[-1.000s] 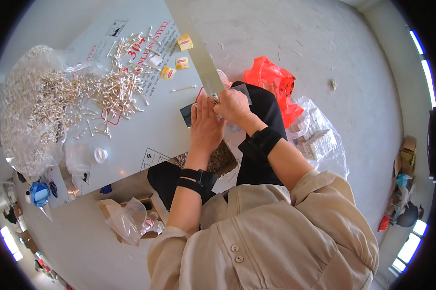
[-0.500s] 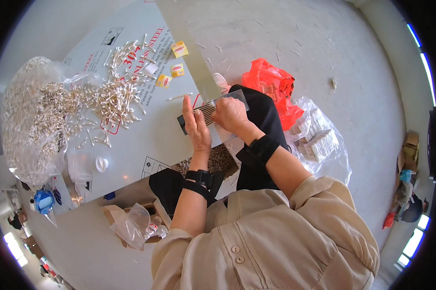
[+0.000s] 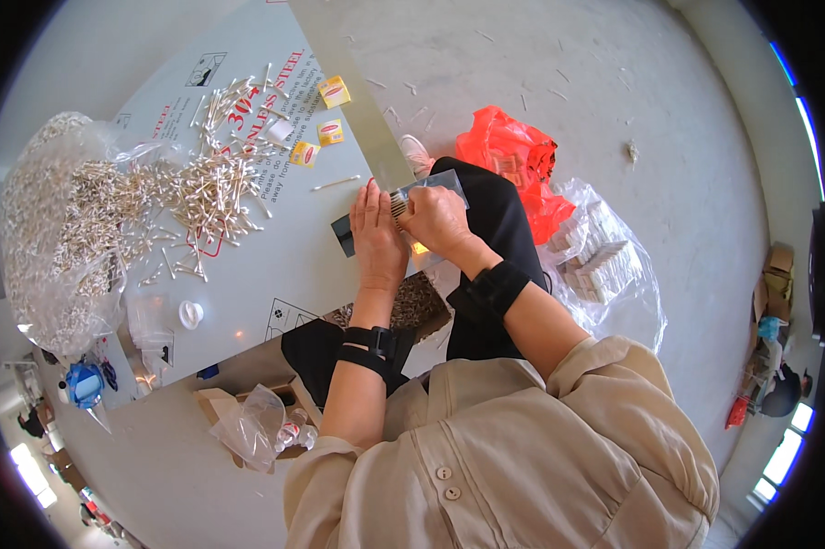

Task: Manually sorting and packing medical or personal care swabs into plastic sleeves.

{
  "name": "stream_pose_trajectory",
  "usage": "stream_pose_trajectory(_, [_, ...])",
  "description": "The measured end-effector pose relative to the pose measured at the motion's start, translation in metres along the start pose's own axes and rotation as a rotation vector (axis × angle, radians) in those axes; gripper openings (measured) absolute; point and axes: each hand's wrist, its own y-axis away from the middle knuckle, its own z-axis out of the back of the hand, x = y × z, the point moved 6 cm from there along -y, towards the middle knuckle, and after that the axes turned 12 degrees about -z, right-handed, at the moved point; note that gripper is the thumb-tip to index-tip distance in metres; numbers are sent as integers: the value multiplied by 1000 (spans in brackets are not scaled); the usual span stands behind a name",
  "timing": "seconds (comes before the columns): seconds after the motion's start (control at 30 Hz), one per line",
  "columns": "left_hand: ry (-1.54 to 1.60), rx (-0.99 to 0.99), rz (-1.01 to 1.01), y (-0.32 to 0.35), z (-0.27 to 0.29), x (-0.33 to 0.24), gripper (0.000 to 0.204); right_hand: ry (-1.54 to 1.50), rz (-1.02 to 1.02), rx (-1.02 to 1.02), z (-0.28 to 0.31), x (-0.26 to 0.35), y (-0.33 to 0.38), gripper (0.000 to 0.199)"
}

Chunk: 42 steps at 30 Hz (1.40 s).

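So, far left there was a big clear bag (image 3: 30, 256) full of cotton swabs, then a white lid (image 3: 191, 315) on the table (image 3: 248, 274), with a messy heap of loose swabs (image 3: 213, 197) spread out above it. Down below sat a carton (image 3: 219, 403). Three little yellow boxes (image 3: 330, 133) were lined up near the table edge, one lone swab (image 3: 337, 183) just below them. A dark strip (image 3: 342, 235) poked out left of the left hand (image 3: 380, 233), whose fingers lay straight and side by side. A row of swabs (image 3: 399, 207) showed between the hands, at the table's corner. The right hand (image 3: 437, 220) was curled over its right end, close against the left; couldn't tell if either was actually gripping. Further right: a red bag (image 3: 504, 151) on the floor.
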Motion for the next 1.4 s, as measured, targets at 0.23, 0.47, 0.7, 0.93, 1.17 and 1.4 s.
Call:
stream_pose_trajectory(0.23, [35, 84, -71, 2, -2, -6, 40, -18, 39, -10, -1, -1, -1, 21])
stream_pose_trajectory(0.47, [28, 49, 18, -2, 0, -6, 44, -18, 78, -13, 0, 3, 1, 21])
stream_pose_trajectory(0.7, [-56, 363, 46, 10, 19, -25, 72, -694, -98, -297, 20, -45, 14, 12])
stream_pose_trajectory(0.93, [-96, 415, -13, 9, 17, -22, 83, -983, -442, -304, -24, -95, 22, 42])
stream_pose_trajectory(1.17, [-93, 480, -64, 9, 17, -13, 79, -1459, -670, 140, -36, -83, 15, 30])
stream_pose_trajectory(1.4, [-13, 260, -25, 17, 27, 2, 60, -1680, -671, 351, -48, -78, 2, 16])
